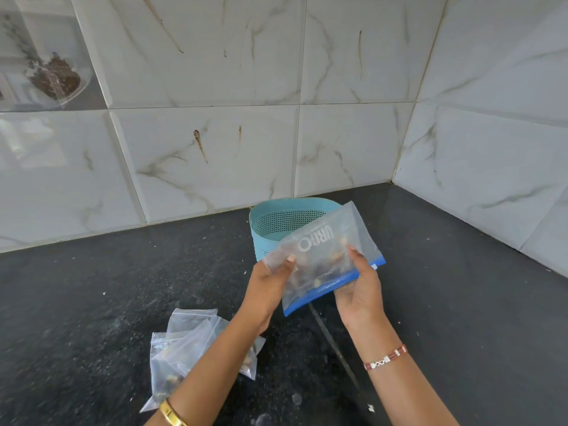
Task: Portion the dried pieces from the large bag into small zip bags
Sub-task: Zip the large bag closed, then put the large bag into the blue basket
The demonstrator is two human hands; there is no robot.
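Both hands hold up the large clear zip bag (322,250), which has a blue zip strip along its lower edge and white lettering. Brown dried pieces show through its plastic. My left hand (269,285) grips the bag's left side with the thumb on its front. My right hand (361,290) holds the right side near the blue strip. Several small clear zip bags (187,336) lie in a loose pile on the black counter at lower left, partly hidden by my left forearm; some hold a few brown pieces.
A teal perforated basket (276,221) stands on the counter right behind the large bag, close to the tiled wall. The black counter (123,287) is speckled with crumbs. Marble-look tiled walls meet in a corner at the right.
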